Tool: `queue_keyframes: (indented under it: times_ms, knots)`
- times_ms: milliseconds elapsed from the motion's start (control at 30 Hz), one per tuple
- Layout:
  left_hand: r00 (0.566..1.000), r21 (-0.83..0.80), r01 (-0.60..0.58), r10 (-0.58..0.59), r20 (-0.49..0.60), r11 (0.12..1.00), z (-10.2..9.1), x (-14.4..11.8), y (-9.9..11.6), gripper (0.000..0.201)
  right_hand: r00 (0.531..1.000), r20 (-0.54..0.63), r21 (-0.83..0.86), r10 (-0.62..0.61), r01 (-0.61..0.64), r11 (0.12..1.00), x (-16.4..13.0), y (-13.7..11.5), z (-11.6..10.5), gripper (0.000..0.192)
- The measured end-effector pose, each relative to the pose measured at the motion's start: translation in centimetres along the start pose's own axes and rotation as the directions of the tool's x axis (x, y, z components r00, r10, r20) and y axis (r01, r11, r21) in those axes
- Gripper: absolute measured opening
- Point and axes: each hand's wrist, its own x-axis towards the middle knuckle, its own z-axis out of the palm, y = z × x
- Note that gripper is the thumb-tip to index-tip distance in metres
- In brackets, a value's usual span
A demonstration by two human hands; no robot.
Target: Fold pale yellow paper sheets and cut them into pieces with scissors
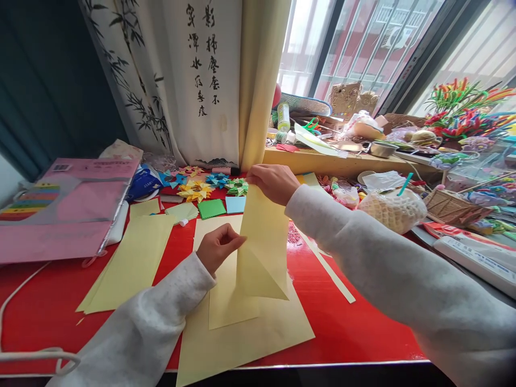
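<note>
A pale yellow strip of paper (pixel 266 242) hangs upright between my two hands, its lower corner curling. My right hand (pixel 274 183) pinches its top edge. Lower down, my left hand (pixel 220 244) has thumb and finger closed on its left edge. Beneath it lies another yellow paper strip (pixel 226 306), on top of a larger yellow sheet (pixel 250 344) that reaches over the table's front edge. To the left rests a stack of yellow paper strips (pixel 129 263). Small square papers in green (pixel 212 208) and light blue (pixel 235 205) lie behind my left hand.
Folded paper stars (pixel 195 190) sit at the back of the red table (pixel 346 333). A pink folder (pixel 72 209) stands on the left. At right are a net-wrapped cup with a straw (pixel 393 208), a wicker basket (pixel 453 207) and a white power strip (pixel 475 260).
</note>
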Motion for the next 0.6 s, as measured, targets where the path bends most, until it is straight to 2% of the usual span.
queue_keyframes:
  times_ms: [133,300,467,600]
  knots:
    - [0.999,0.057,-0.009,0.006,0.046,0.998,0.0,-0.1,-0.3,0.027,0.999,-0.043,-0.015,-0.003,0.003,1.0,0.1,0.5,-0.4,0.025]
    - [0.994,0.157,-0.08,0.067,0.083,0.984,-0.1,0.0,-0.8,0.027,0.997,-0.073,-0.027,0.015,-0.017,0.999,0.2,1.3,-1.7,0.024]
    - [0.987,0.276,-0.104,0.064,0.149,0.956,-0.2,0.2,-1.3,0.024,0.993,-0.12,-0.038,0.015,-0.02,0.999,0.1,1.8,-2.6,0.024]
    - [0.971,0.383,-0.162,0.079,0.224,0.909,0.0,-0.1,-1.4,0.021,0.963,-0.253,0.103,0.094,-0.07,0.992,0.3,3.6,-4.4,0.023]
